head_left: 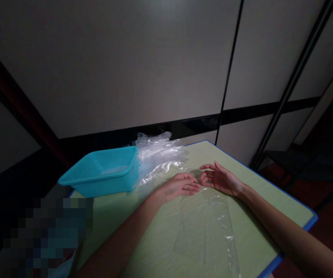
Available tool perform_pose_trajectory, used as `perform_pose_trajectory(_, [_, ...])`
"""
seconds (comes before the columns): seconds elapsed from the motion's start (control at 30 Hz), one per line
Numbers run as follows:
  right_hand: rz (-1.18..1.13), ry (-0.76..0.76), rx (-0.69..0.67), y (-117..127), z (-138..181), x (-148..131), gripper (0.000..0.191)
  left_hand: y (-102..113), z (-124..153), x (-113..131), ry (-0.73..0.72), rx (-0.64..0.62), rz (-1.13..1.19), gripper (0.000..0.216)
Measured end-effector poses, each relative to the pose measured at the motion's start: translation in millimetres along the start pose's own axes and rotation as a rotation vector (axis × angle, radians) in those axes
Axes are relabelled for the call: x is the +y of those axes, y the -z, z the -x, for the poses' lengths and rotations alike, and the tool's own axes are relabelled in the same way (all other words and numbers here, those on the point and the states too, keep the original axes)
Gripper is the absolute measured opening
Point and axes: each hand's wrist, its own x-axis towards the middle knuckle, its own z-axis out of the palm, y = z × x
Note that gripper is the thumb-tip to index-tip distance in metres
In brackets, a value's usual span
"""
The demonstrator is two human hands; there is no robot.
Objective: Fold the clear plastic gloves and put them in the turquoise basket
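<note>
A clear plastic bag (205, 227) lies flat on the green table (276, 200), its far end between my hands. My left hand (180, 185) rests palm down at the bag's top edge, fingers curled together and touching the plastic. My right hand (220, 179) hovers just to the right, palm turned inward, fingers spread and slightly bent, fingertips close to my left hand's. Whether either hand pinches the film is not clear.
A turquoise plastic tub (104, 172) stands at the table's far left corner. A crumpled heap of clear plastic bags (159, 154) lies beside it against the wall. The table has a blue rim (311, 224); dark floor lies to the right.
</note>
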Motion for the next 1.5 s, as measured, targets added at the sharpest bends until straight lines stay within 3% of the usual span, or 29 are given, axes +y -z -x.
perform_pose_trajectory(0.27, [-0.058, 0.037, -0.046, -1, 3, -4, 0.041, 19, 10, 9, 0.107, -0.093, -0.031, 0.029])
perform_pose_trajectory(0.7, [-0.025, -0.052, -0.062, 3, 5, -5, 0.042, 22, 10, 10, 0.097, -0.099, -0.059, 0.028])
perform_pose_trajectory(1.07, [-0.023, -0.034, -0.053, 3, 5, -5, 0.04, 28, 12, 11, 0.108, -0.122, -0.045, 0.03])
perform_pose_trajectory(1.27, [-0.006, -0.037, -0.037, 4, 5, -5, 0.04, 31, 15, 11, 0.184, -0.176, -0.106, 0.035])
perform_pose_trajectory(1.5, [0.004, -0.053, -0.064, 3, 5, -5, 0.04, 31, 17, 12, 0.21, -0.147, -0.198, 0.036])
